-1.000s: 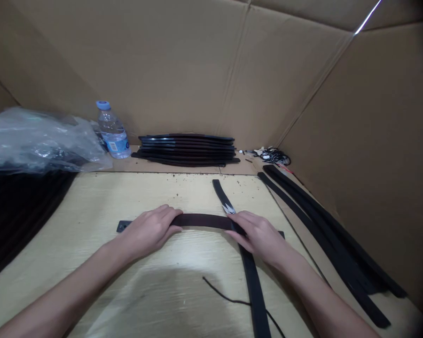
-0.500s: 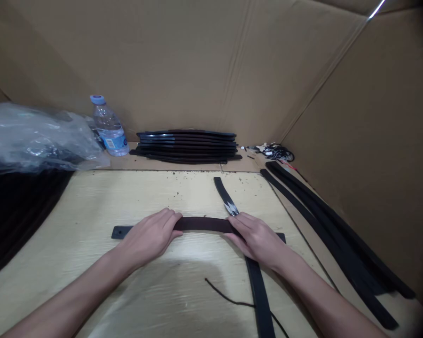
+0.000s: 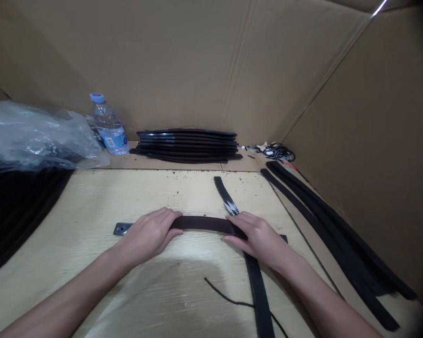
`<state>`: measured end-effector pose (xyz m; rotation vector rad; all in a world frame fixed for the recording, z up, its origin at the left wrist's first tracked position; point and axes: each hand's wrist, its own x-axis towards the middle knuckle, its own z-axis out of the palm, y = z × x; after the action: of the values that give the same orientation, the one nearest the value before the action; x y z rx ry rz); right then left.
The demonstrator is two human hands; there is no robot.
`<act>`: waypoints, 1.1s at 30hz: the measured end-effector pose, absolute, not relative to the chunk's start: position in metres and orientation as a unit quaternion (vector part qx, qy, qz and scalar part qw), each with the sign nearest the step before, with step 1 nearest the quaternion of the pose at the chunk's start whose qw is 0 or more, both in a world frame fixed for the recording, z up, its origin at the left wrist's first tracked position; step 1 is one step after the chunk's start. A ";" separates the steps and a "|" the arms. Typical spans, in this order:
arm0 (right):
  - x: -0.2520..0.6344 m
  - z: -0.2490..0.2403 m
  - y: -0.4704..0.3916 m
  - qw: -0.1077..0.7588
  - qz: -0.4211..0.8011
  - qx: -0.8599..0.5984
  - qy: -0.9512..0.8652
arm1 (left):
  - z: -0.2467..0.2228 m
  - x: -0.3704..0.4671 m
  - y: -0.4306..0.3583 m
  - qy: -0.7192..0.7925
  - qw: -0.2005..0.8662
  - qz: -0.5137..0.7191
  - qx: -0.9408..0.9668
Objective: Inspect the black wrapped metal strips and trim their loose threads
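Cardboard was set behind the bench, where a brown strap was pinched by the fingers of the left hand and right hand, its middle bowed, apparently being flexed across a black strip.

Soft, dim light over pale board, brightest glare at center, broad soft-edged shadow below. Source out of frame. Cardboard walls dull brown; thin slit of light bright at upper right, far right corner near black. Small highlights on plastic bag, bluish sheen on stacked strips, pale shine on left end of curved strip. Fine detail soft, wide-angle stretch toward edges.
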<state>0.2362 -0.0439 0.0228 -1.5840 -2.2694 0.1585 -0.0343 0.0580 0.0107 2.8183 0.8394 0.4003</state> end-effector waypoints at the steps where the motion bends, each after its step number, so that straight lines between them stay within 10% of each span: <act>1: 0.237 0.023 -0.045 0.186 0.060 -0.567 -0.800 | 0.010 -0.034 0.058 0.290 0.084 0.135 0.944; 33: 0.233 0.042 -0.059 0.120 0.041 -0.583 -0.802 | 0.024 -0.027 0.049 0.272 -0.116 0.078 0.952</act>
<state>0.2326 -0.0591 0.0422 -1.7047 -2.3452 0.1190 -0.0273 0.0489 0.0242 3.2349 0.9250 0.2667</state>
